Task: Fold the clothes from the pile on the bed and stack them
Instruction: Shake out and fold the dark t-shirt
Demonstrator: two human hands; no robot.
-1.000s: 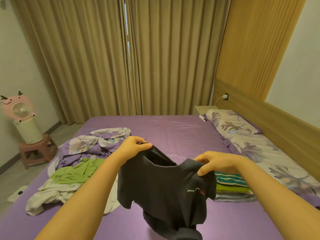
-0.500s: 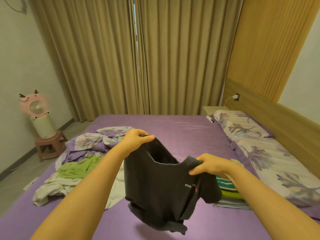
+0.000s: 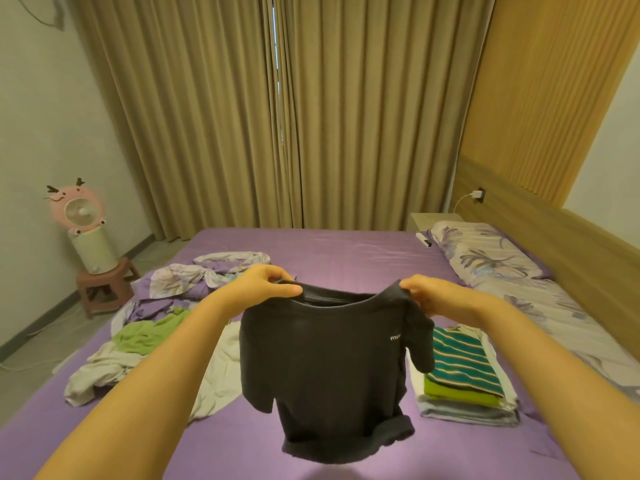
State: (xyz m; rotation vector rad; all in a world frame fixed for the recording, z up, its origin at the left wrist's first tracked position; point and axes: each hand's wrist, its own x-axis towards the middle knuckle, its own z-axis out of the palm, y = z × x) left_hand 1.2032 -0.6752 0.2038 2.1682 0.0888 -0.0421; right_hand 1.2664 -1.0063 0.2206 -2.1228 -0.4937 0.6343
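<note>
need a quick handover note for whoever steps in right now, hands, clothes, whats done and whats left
Left hand and right hand each pinch a shoulder of the black t-shirt, which hangs spread in the air above the purple bed.
Done: a folded stack lies to the right, striped piece on top.
Left: lay the black t-shirt down, fold it and add it to the stack. The unfolded pile on the left, with a green garment and pale pieces, is still to fold.
</note>
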